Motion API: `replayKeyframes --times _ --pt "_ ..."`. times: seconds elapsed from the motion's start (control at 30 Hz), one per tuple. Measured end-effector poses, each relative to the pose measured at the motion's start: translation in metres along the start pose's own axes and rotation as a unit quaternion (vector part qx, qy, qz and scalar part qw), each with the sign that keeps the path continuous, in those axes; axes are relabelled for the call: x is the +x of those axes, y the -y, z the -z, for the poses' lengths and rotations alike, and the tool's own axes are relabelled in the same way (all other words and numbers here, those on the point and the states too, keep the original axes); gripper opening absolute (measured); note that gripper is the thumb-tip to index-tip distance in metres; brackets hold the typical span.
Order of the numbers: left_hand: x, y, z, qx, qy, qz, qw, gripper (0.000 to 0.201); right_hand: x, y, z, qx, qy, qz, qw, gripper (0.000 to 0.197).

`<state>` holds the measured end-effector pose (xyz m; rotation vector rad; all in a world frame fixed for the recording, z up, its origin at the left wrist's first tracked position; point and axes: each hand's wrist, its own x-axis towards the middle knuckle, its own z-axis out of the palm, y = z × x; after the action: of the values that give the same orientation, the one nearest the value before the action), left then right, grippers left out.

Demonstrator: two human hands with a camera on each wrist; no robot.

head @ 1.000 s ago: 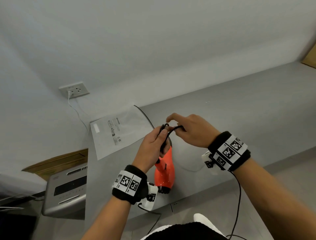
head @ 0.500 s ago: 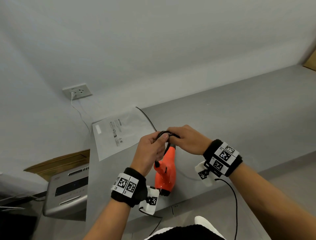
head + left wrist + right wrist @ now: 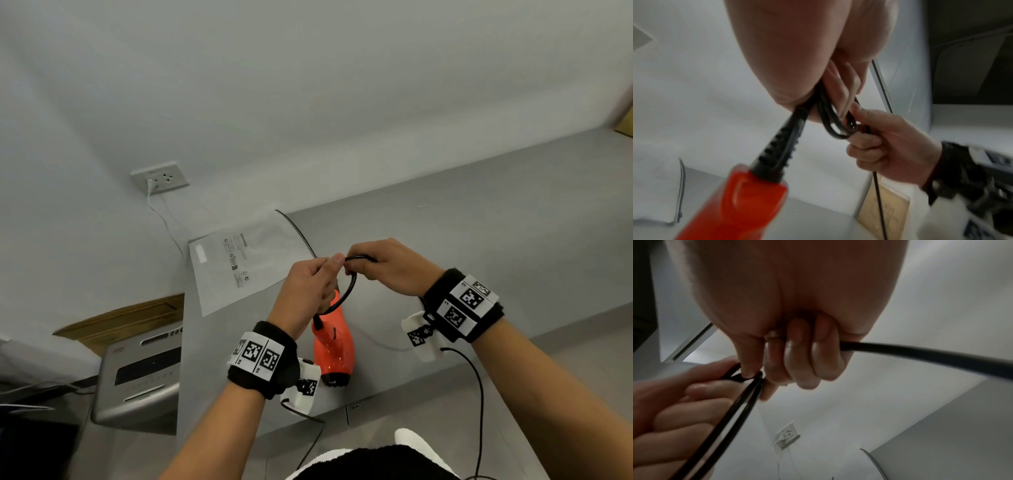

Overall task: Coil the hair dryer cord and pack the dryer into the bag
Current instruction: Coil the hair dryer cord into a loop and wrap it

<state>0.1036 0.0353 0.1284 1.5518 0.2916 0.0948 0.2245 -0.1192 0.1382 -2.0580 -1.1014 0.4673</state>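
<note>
The hair dryer (image 3: 331,346) is pointing handle-up near the front edge of the counter (image 3: 479,257). Just above it, the left hand (image 3: 305,291) and right hand (image 3: 390,267) are touching, both gripping the cord (image 3: 346,294). The bag (image 3: 246,260) is lying flat on the counter, behind and left of the dryer. A wall socket (image 3: 160,178) is sitting further back and left, and a machine (image 3: 140,373) is standing left of the counter.

Just behind my left hand (image 3: 305,291) sits a thick black fleecy left wristband (image 3: 274,375), wrapped in a white strip printed with black square codes. My right hand (image 3: 394,267) has a matching right wristband (image 3: 442,291) with the same kind of strip. Under each wrist hangs a white block with a small black code of its own, the left block (image 3: 303,385) and the right block (image 3: 419,339). A thin black right cable (image 3: 478,387) trails from the right block back toward me, and a left cable (image 3: 301,413) leaves the left one. Behind both wrists is black fabric (image 3: 373,462) edged in white, probably my clothing.
</note>
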Motion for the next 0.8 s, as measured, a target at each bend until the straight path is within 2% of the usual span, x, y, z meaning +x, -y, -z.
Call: replayKeyframes --times 0.1,0.13,0.17,0.23,0.33,0.43,0.53,0.63,0.73,0.8 --pt "-0.001 0.0 0.002 -0.064 -0.022 -0.007 0.998 0.052 -0.003 -0.013 -0.01 0.003 -0.101 -0.018 0.995 0.022" --pt "-0.001 0.001 0.001 -0.083 -0.035 -0.012 0.996 0.05 -0.007 -0.017 -0.02 -0.019 -0.111 -0.027 0.993 0.023" --pt "-0.003 0.002 0.0 -0.097 -0.046 -0.02 0.994 0.049 -0.011 -0.021 -0.033 -0.044 -0.1 -0.036 0.993 0.023" --pt "-0.005 0.003 -0.006 -0.114 -0.044 -0.038 0.992 0.047 -0.022 -0.024 -0.064 -0.119 -0.019 -0.061 0.991 0.022" --pt "-0.007 0.008 -0.014 -0.157 -0.005 -0.046 0.987 0.032 -0.035 -0.018 -0.097 -0.242 0.069 -0.056 0.966 0.021" --pt "-0.006 0.013 -0.013 -0.124 0.003 -0.057 0.991 0.023 -0.039 -0.001 -0.097 -0.284 0.107 -0.042 0.952 0.019" --pt "-0.002 0.02 -0.007 -0.076 0.013 -0.062 0.995 0.016 -0.041 0.013 -0.073 -0.326 0.133 -0.002 0.936 0.021" --pt "-0.001 0.019 -0.004 -0.032 0.028 -0.059 0.997 0.019 -0.042 0.027 -0.043 -0.331 0.093 0.071 0.936 0.023" --pt "-0.002 0.016 -0.007 0.041 0.003 -0.073 0.996 0.027 -0.038 0.033 -0.023 -0.29 0.027 0.146 0.946 0.02" --pt "-0.003 0.014 -0.008 0.049 -0.002 -0.079 0.996 0.028 -0.036 0.033 -0.014 -0.275 -0.036 0.154 0.948 0.014"
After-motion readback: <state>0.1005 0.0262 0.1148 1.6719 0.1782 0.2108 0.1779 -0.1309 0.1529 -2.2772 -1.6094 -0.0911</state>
